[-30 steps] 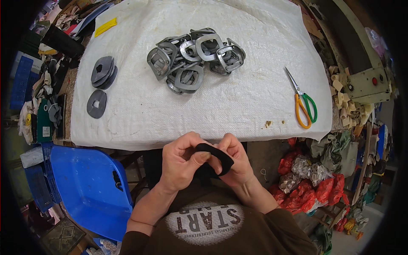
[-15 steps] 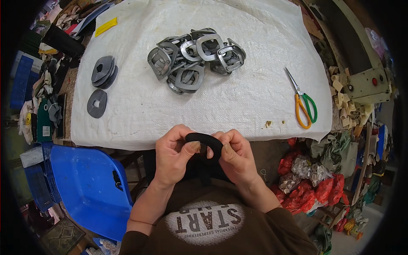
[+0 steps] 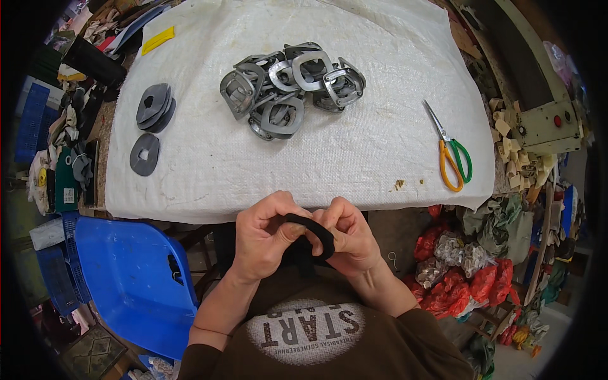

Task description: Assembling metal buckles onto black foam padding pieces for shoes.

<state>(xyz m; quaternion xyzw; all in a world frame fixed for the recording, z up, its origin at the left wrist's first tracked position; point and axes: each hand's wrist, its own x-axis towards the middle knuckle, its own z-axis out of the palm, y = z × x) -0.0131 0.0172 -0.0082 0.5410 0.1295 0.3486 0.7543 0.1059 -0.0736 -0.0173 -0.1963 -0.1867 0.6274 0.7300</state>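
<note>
Between my hands, just off the near edge of the table, is a black ring-shaped padded piece (image 3: 322, 235), tilted so that its curved rim shows. My left hand (image 3: 266, 234) pinches its left end between thumb and fingers. On the other side, my right hand (image 3: 351, 237) grips it with thumb and bent fingers. The fingers hide much of the piece. Farther off on the white sheet (image 3: 380, 145) lies a heap of grey metal frames (image 3: 291, 88) with rounded square openings. Several flat grey rings (image 3: 152, 107) are stacked at the left, and one more grey ring (image 3: 144, 166) lies nearer.
Scissors (image 3: 453, 155) with orange and green handles lie at the right of the sheet. A yellow packet (image 3: 158, 40) is at the far left. A blue plastic tub (image 3: 133, 278) stands at my left. Red plastic bags (image 3: 456, 291) sit low at my right.
Both hands have shifted slightly closer together and turned the black piece, so it now appears narrower and more edge-on. The things on the table have stayed put.
</note>
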